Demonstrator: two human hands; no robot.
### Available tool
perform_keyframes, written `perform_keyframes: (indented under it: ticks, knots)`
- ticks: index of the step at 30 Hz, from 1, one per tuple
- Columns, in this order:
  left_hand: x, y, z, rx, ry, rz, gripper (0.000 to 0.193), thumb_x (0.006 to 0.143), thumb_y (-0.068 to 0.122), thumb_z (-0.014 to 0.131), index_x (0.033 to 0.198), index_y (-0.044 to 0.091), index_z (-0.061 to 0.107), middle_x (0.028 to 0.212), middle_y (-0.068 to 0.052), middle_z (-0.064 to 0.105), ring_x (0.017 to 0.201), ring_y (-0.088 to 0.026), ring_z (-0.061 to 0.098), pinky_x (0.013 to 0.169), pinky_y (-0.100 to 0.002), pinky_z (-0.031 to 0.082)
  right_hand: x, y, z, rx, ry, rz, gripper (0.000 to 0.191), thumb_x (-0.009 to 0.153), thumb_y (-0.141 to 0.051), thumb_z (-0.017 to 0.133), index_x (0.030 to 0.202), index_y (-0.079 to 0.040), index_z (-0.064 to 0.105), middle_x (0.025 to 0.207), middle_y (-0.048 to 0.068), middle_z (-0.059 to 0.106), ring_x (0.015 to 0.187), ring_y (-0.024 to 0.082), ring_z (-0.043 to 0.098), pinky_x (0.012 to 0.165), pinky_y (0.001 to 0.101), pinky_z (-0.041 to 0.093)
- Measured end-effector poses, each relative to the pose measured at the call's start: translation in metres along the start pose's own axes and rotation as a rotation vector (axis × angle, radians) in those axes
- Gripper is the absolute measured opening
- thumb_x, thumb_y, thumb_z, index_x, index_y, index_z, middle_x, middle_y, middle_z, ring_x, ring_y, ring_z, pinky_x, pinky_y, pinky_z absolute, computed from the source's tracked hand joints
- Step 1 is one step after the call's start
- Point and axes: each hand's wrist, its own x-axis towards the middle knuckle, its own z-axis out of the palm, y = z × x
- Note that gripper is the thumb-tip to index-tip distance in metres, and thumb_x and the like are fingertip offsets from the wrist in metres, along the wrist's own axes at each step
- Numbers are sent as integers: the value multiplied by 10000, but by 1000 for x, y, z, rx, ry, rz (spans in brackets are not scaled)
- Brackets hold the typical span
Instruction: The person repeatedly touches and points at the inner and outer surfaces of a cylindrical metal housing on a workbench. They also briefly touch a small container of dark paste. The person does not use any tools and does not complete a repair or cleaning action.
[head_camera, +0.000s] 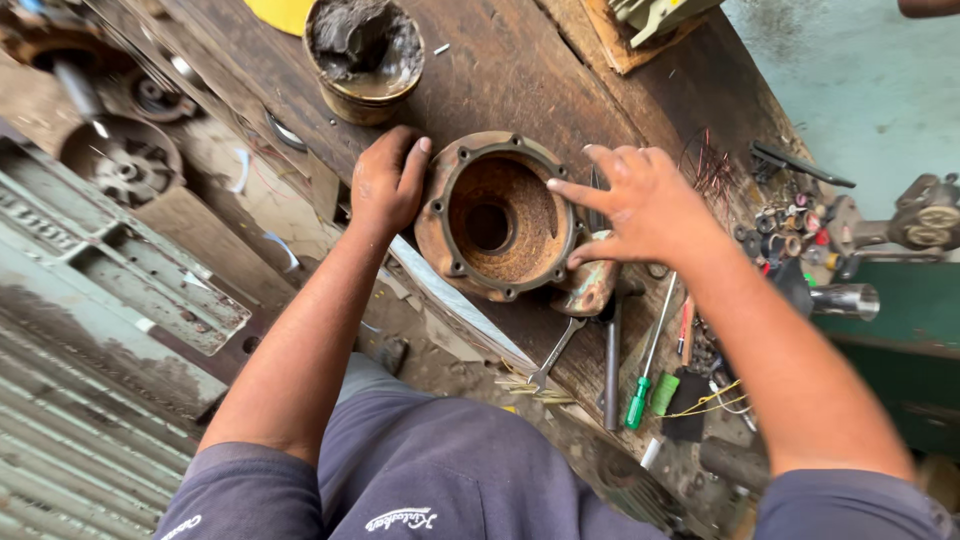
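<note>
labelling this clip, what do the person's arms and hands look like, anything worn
Both hands are bare: left hand, right hand, no gloves, rings or watch visible. Forearms are uncovered; short dark navy sleeves end above the elbows, each with small white script lettering.

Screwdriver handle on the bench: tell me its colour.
Green; the screwdriver lies right of the rusty housing, shown in the head view.

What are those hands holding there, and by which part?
A rusty round metal housing on the wooden bench. The left hand grips its left rim; the right hand presses fingers on its right rim.
</note>
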Motion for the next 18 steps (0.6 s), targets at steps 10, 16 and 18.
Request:
perform_keyframes:
  ticks: [10,16,18]
  knots:
    - [-5,-31,5,1,-8,29,246,1034,283,596,1045,46,660,982,-192,685,931,-422,661,801,-500,530,-9,-24,-26,-10,-413,7,988,635,-838,678,1487,-363,518,1318,154,566,1140,299,565,902,430,467]
    - [-7,-34,5,-16,-130,-66,240,1026,283,588,1016,49,643,958,-182,677,911,-424,651,763,-513,512,-7,-37,-36,257,-301,198,927,606,-775,730,1409,-336,587,1004,136,582,953,315,616,804,454,518]
    - [-5,-34,5,-21,-107,-23,236,1024,279,583,1017,50,638,950,-183,669,904,-421,651,768,-514,513,0,-30,-35,154,-260,204,929,617,-781,715,1424,-340,578,941,129,572,912,312,624,783,454,522]
